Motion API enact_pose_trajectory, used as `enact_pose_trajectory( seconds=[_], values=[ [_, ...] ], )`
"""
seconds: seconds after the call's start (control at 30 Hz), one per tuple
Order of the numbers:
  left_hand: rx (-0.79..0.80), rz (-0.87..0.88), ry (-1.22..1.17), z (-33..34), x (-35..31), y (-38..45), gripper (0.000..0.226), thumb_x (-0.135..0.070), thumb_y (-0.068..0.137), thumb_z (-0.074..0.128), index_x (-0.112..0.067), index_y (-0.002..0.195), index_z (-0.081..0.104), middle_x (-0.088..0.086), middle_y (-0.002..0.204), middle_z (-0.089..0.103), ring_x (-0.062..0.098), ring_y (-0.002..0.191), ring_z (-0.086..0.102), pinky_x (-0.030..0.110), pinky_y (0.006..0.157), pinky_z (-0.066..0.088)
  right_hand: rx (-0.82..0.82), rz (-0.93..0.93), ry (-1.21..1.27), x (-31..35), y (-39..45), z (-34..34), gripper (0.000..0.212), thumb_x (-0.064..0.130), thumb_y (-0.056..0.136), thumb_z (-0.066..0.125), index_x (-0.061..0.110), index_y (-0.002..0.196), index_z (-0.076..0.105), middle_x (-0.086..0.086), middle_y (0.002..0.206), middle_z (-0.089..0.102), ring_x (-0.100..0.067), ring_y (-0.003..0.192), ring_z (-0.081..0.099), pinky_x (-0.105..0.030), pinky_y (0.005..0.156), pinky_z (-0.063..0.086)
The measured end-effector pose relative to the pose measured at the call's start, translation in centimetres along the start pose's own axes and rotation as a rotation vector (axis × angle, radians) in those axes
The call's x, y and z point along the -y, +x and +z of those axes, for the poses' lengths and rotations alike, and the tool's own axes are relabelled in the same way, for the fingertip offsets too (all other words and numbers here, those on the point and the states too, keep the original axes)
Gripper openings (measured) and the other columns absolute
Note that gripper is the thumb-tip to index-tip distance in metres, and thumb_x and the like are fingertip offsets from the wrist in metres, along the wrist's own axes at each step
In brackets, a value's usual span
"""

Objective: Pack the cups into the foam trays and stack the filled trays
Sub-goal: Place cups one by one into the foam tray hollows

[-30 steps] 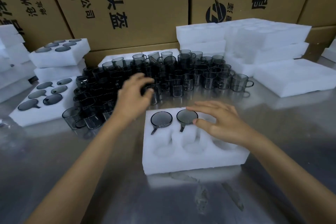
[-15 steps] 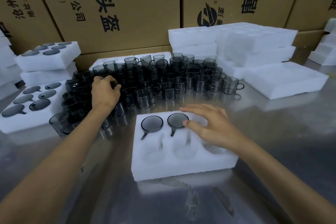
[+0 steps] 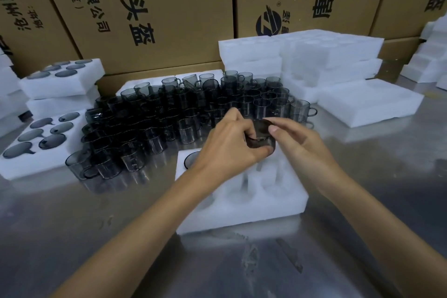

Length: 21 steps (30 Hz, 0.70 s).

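Mostly bare steel table [image 3: 72, 237] from 4 to 8 o'clock; foam stacks [image 3: 300, 55] crowd 12 to 3. Loose grey glass cups [image 3: 169, 116], too many to count, sit at 11. Foam tray [image 3: 254, 203] centre, one seated cup [image 3: 191, 159] visible. Left hand [image 3: 229, 147] and right hand [image 3: 295, 140] both grip one cup [image 3: 262, 138] above the tray's far edge.

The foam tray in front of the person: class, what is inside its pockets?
In the foam tray, one dark cup shows in the far-left pocket; near pockets look empty. The hands, left hand and right hand, holding another cup, cover the other far pockets.
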<state>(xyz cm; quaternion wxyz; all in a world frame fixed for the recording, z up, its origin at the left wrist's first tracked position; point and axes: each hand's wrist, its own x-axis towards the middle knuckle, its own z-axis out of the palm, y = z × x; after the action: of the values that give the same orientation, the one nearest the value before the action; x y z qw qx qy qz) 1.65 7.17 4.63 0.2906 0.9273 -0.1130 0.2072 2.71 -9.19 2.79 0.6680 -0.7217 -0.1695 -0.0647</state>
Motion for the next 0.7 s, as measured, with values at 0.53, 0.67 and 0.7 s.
enact_pose_trajectory(
  seconds=[0.53, 0.67, 0.7],
  values=[
    [0.23, 0.02, -0.109, 0.9, 2.3, 0.3, 0.021, -0.051, 0.087, 0.066, -0.03, 0.09, 0.07, -0.015, 0.099, 0.057, 0.006, 0.099, 0.053, 0.036, 0.09, 0.048, 0.021, 0.094, -0.071, -4.1, 0.2, -0.7, 0.025, 0.016, 0.102, 0.049, 0.021, 0.118, 0.068, 0.015, 0.115, 0.068, 0.016, 0.103, 0.057, 0.002, 0.083, 0.036],
    [0.258, 0.023, -0.11, 1.0, 2.4, 0.5, 0.016, -0.045, 0.086, 0.07, -0.031, 0.093, 0.07, -0.015, 0.104, 0.061, 0.011, 0.107, 0.05, 0.037, 0.098, 0.042, 0.016, 0.115, -0.039, -4.9, 0.0, -0.7, 0.025, 0.014, 0.1, 0.052, 0.024, 0.119, 0.065, 0.022, 0.122, 0.062, 0.016, 0.112, 0.053, 0.003, 0.085, 0.036],
    [0.278, 0.023, -0.086, 1.0, 2.4, 0.5, 0.016, -0.045, 0.086, 0.07, -0.032, 0.095, 0.069, -0.017, 0.109, 0.061, 0.011, 0.111, 0.047, 0.038, 0.1, 0.038, 0.027, 0.126, -0.034, -5.1, 0.0, -0.8, 0.026, 0.013, 0.099, 0.053, 0.027, 0.118, 0.064, 0.025, 0.12, 0.062, 0.016, 0.113, 0.053, 0.003, 0.084, 0.037]
  ],
)
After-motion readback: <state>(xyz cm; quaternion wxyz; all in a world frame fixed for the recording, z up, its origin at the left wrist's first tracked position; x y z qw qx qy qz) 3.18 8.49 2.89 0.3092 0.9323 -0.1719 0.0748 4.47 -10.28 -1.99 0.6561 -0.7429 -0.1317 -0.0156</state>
